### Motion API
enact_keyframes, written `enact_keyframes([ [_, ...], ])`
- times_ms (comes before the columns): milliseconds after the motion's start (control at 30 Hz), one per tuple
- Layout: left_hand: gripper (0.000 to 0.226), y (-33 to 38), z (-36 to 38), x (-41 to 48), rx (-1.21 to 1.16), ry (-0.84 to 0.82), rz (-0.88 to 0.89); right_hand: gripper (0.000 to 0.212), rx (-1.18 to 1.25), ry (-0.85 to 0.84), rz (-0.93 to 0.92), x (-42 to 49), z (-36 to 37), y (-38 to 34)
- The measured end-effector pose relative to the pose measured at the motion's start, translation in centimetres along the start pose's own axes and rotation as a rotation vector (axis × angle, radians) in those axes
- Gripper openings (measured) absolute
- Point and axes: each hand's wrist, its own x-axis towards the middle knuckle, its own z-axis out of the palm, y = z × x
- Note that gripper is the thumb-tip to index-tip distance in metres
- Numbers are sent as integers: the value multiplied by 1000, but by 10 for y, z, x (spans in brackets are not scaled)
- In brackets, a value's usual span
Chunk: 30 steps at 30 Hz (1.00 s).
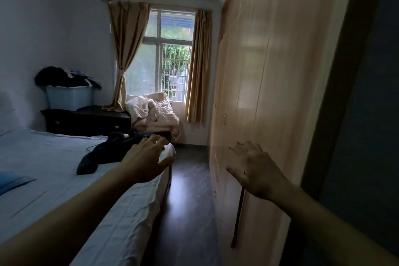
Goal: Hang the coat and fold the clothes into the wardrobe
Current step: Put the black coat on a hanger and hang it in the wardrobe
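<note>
Head view: left hand (149, 157) & right hand (257, 170) both spread, empty. Dark crumpled garment (101, 153), prob. the coat, sits beyond left hand on pale-blue bed (43, 157); I'd pinch its collar, then open peach wooden wardrobe (259, 71) beside right hand.

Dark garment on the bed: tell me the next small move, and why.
Probably reach the left hand forward and grip the dark garment. Both hands are open and hold nothing. The garment lies loose on the bed, just past the left fingers. The right hand is already by the wardrobe, where the garment has to go.
</note>
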Motion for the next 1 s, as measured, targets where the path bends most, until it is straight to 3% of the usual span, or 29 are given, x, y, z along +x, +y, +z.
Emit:
enact_keyframes([
  [300,52,-81,29,89,15,32,-39,62,-18,-28,-2,130,56,-11],
  [567,60,-139,79,136,-30,-57,-167,62,64,-74,-55,228,120,-13],
  [733,60,-157,121,194,-22,-82,-192,61,170,-33,-67,294,166,13],
  [1000,55,-154,180,356,18,-48,-149,63,263,67,-92,423,228,91],
])
